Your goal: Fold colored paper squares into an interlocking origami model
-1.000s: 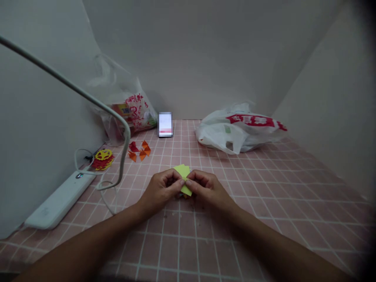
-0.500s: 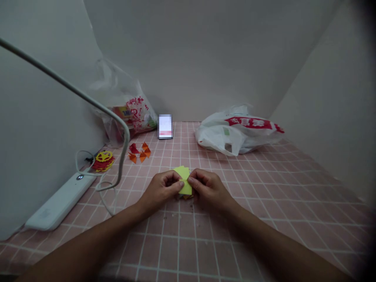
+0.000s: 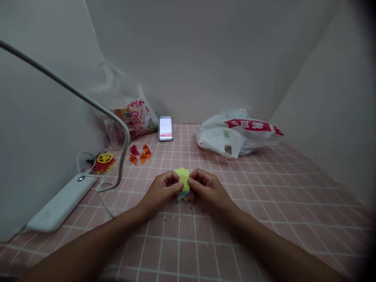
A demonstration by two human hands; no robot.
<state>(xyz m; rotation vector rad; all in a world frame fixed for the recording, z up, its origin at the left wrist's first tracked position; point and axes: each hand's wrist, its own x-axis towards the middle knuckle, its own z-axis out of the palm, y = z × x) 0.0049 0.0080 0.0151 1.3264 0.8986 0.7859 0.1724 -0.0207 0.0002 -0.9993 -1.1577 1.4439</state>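
A small yellow paper sheet is pinched at its left edge by my left hand, thumb on top. At its right edge, the thumb and fingers of my right hand are closed on the same sheet. More yellow paper shows just behind it. Under the held sheet, a bit of blue paper and an orange-yellow corner stick out. Farther left on the table, several folded orange paper pieces lie beside a red one.
Pink tiled-pattern tabletop. At the left stand a white lamp base, a looping cable and yellow and red cutouts. At the back are a filled plastic bag, a phone and a white bag.
The yellow sheet between my hands now shows a smaller face, its lower edge folded up. Blue paper beneath it has come into sight. Both hands stay nearly in place.
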